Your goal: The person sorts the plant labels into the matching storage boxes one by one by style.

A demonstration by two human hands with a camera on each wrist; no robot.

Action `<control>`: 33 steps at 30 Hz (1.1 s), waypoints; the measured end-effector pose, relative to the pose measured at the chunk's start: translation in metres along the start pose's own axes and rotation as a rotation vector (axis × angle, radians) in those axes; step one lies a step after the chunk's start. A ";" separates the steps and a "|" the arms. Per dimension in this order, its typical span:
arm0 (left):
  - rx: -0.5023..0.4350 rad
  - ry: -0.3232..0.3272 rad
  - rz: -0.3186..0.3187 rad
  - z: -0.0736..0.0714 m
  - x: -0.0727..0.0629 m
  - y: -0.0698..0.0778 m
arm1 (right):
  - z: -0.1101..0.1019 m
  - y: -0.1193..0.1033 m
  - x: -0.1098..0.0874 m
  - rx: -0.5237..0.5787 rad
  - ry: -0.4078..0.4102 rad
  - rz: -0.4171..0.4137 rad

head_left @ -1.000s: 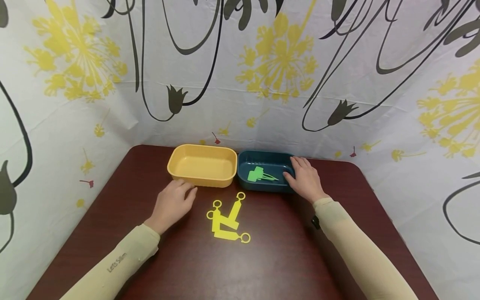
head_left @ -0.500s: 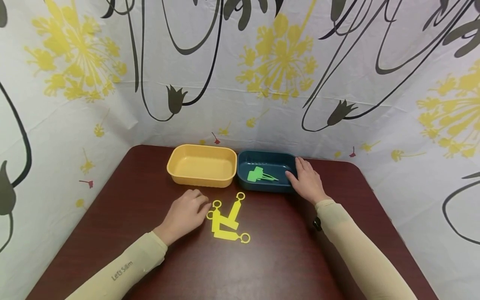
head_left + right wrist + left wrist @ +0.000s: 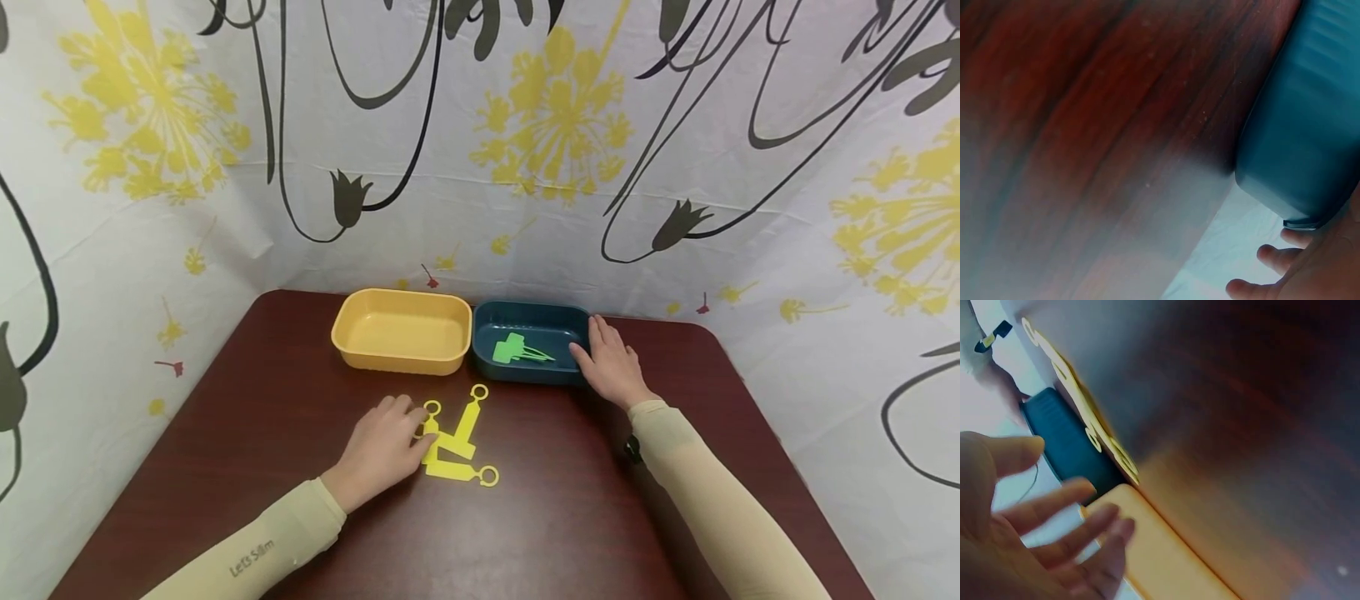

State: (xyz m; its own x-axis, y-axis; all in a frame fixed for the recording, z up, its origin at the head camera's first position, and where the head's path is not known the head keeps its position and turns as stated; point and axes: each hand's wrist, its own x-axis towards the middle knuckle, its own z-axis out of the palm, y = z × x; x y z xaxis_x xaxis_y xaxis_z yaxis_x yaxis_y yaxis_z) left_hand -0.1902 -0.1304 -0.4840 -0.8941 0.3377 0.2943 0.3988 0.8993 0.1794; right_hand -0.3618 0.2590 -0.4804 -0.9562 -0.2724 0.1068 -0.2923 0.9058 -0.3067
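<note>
Several flat yellow tags (image 3: 450,472) with ring ends lie in an overlapping cluster on the table. My left hand (image 3: 381,446) is at the cluster's left side, thumb and fingertips overlapping a tag in the head view. In the left wrist view the fingers of my left hand (image 3: 1054,540) are spread and loosely bent, with nothing between them. My right hand (image 3: 615,362) rests on the right end of the dark blue bin (image 3: 525,373), thumb over the rim. Its fingers (image 3: 1279,257) stretch past the bin's corner in the right wrist view. Flat green pieces (image 3: 510,348) with thin stems lie in that bin.
A yellow bin (image 3: 401,364) stands to the left of the blue one, side by side near the back edge of the dark red-brown table (image 3: 525,533). Behind them hangs a white patterned cloth (image 3: 450,225), which also covers both sides.
My left hand has moved from in front of the yellow bin, rightward and nearer to me, to the yellow tags. My right hand has shifted slightly right on the blue bin's end.
</note>
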 end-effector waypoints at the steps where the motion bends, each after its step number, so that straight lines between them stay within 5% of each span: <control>1: 0.011 -0.005 -0.025 0.000 0.000 0.001 | 0.000 0.000 0.000 -0.001 -0.006 0.000; 15: 0.025 -0.092 -0.220 0.006 0.001 0.013 | 0.000 -0.002 0.002 -0.023 -0.057 0.018; 33: -0.013 -0.103 -0.198 0.013 -0.002 0.018 | -0.003 -0.004 -0.001 -0.023 -0.068 0.039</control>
State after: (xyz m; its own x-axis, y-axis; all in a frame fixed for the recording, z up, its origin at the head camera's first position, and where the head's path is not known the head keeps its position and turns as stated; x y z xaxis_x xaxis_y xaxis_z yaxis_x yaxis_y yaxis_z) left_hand -0.1838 -0.1110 -0.4930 -0.9711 0.1821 0.1544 0.2152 0.9476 0.2362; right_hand -0.3594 0.2563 -0.4762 -0.9659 -0.2572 0.0304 -0.2548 0.9232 -0.2876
